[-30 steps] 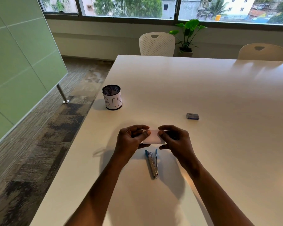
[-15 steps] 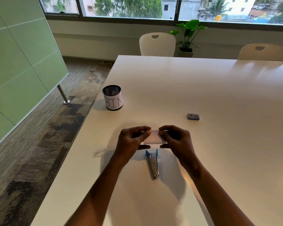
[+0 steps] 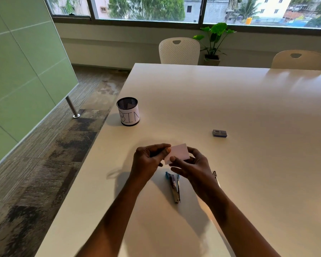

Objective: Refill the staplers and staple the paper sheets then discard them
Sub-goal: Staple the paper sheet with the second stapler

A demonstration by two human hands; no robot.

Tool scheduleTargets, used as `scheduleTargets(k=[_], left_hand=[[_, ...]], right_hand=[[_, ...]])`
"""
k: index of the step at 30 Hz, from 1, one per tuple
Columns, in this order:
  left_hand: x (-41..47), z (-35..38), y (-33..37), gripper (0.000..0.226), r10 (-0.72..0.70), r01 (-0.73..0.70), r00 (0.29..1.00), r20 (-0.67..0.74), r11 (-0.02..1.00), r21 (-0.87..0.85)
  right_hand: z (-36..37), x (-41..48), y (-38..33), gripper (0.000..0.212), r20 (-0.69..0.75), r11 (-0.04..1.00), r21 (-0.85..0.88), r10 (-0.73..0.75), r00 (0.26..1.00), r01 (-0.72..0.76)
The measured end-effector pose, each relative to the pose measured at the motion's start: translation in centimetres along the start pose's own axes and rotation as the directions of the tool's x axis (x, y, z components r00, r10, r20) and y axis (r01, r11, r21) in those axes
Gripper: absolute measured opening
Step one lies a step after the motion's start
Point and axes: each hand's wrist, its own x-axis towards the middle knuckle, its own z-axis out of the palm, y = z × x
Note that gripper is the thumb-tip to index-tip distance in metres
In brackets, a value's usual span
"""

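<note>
A small white paper sheet (image 3: 178, 153) is held a little above the white table (image 3: 248, 101), tilted with its right end raised. My left hand (image 3: 148, 162) pinches its left edge; my right hand (image 3: 191, 166) grips its lower right part from below. A blue and silver stapler (image 3: 174, 188) lies on the table just below the hands, swung open flat. A small dark staple box (image 3: 219, 133) rests to the right and further back. A black mesh cup labelled BIN (image 3: 127, 111) stands near the table's left edge with a white scrap inside.
A thin metal piece (image 3: 215, 177) lies beside my right wrist. Two white chairs (image 3: 179, 51) and a potted plant (image 3: 214, 41) stand beyond the table's far edge. The left table edge drops to carpet, with a green glass partition (image 3: 22, 71) further left.
The paper has tilted, its right end rising. My right hand shifted lower and turned under the sheet. The stapler, box and bin have not moved.
</note>
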Motion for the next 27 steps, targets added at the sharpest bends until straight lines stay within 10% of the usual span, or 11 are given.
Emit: scheduleTargets(k=[27], left_hand=[[-1.1, 0.5, -0.1, 0.019, -0.077, 0.085, 0.996, 0.048, 0.975, -0.208]], right_hand=[[0.4, -0.1, -0.1, 0.054, -0.085, 1.0, 0.004, -0.031, 0.996, 0.031]])
